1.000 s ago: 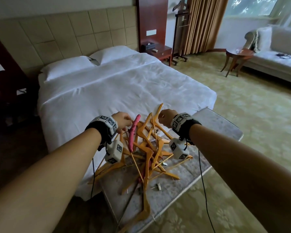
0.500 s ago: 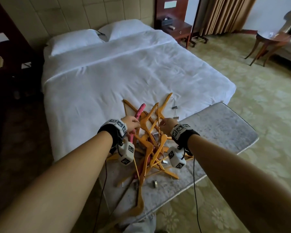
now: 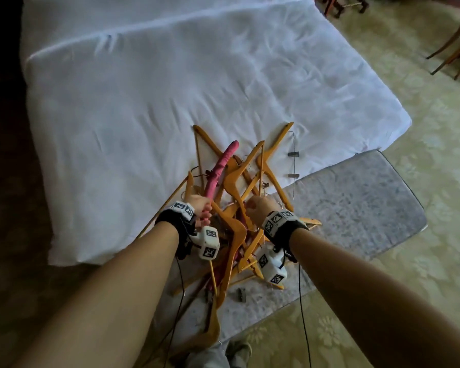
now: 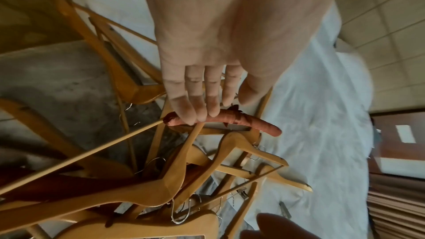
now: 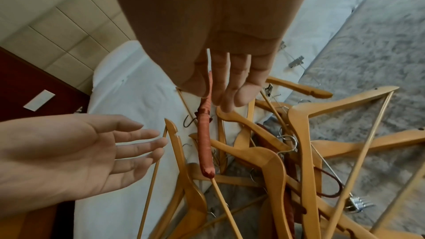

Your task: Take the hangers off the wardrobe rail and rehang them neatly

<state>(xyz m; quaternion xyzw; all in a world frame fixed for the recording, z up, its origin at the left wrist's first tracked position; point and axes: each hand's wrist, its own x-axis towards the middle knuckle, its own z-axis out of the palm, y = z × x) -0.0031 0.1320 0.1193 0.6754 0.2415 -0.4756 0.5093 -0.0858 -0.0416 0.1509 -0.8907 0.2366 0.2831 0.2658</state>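
The white bed (image 3: 144, 102) and the grey bench (image 3: 356, 208) carry a tangled pile of wooden hangers (image 3: 237, 208). The pink padded hanger (image 3: 221, 168) lies on top, its long axis pointing away from the person. The left hand (image 3: 198, 208) is nearer, just above its near end, fingers straight. The right hand (image 3: 258, 208) hovers beside it with relaxed fingers, holding nothing.

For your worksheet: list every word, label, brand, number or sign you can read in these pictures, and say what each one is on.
No readable text.
Wrist bands and cubes: black-and-white square marker patterns, no letters or numbers.
White plate on the dark wood panel: blank or too blurred to read.
Hangers: no brand or print visible.
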